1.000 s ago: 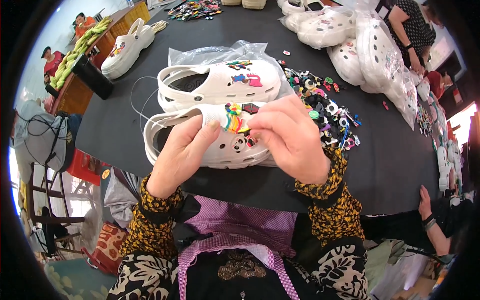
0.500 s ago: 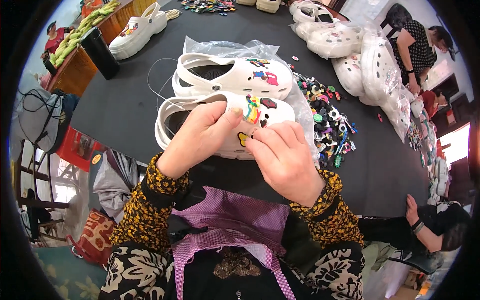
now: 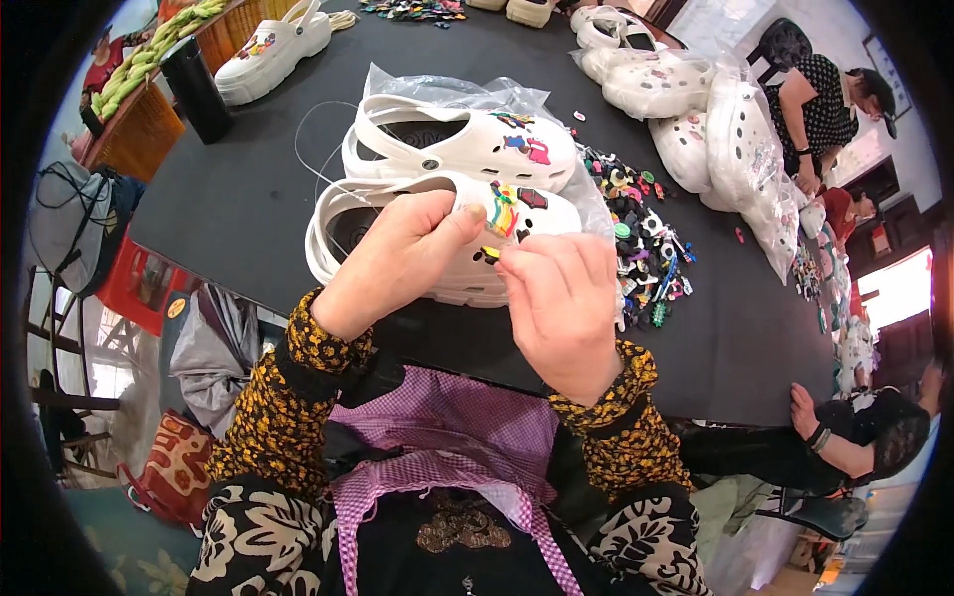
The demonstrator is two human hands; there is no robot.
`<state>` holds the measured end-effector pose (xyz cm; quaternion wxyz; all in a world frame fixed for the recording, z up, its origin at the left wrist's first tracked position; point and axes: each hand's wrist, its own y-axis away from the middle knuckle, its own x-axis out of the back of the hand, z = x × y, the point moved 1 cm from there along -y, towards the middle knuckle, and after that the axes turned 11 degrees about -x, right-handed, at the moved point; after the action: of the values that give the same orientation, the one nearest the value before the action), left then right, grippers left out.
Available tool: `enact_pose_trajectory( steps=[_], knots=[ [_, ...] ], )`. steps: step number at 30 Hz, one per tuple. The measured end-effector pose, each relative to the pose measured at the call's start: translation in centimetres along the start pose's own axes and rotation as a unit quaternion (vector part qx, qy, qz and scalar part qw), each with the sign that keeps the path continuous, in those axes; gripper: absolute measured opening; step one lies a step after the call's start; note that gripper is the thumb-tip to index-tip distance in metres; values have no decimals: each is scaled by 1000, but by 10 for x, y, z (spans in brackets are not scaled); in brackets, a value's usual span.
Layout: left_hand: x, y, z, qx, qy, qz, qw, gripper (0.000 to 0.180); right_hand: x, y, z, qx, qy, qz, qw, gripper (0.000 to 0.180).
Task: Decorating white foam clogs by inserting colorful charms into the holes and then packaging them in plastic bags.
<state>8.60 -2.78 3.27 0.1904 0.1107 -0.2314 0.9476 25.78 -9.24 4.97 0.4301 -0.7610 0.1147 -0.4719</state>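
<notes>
A white clog lies on its clear plastic bag, toe to the right, a matching clog just beyond it. Across the near clog's upper rests my left hand, closed on its edge with the thumb beside a colourful charm. My right hand pinches a small yellow shoe charm against the side of the upper; fingers partly hide it. Near the toe sits a dark red charm. The far clog carries several charms too.
Loose charms are heaped right of the clogs. Bagged white clogs line the table's right side. A black cylinder and another decorated clog stand at far left. Co-workers sit at right, one with a hand at the table edge.
My right hand has turned and shifted slightly, and the yellow charm, which showed more of its face, now appears tilted and more covered. My left hand keeps its hold on the near clog.
</notes>
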Motion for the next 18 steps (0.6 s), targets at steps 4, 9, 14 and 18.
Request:
enact_pose_trajectory(
  steps=[4,9,14,18],
  knots=[
    [1,0,-1,-13,-14,-1,1000,41,-3,6,-6,0,65,-31,997,17],
    [0,1,3,-18,28,7,999,39,-4,11,-9,-4,56,-62,997,25],
    [3,0,8,-23,4,-12,1000,38,0,12,-15,-23,33,-101,994,31],
    [4,1,10,-12,-12,-10,1000,37,4,11,-18,-25,57,-149,987,36]
  ],
)
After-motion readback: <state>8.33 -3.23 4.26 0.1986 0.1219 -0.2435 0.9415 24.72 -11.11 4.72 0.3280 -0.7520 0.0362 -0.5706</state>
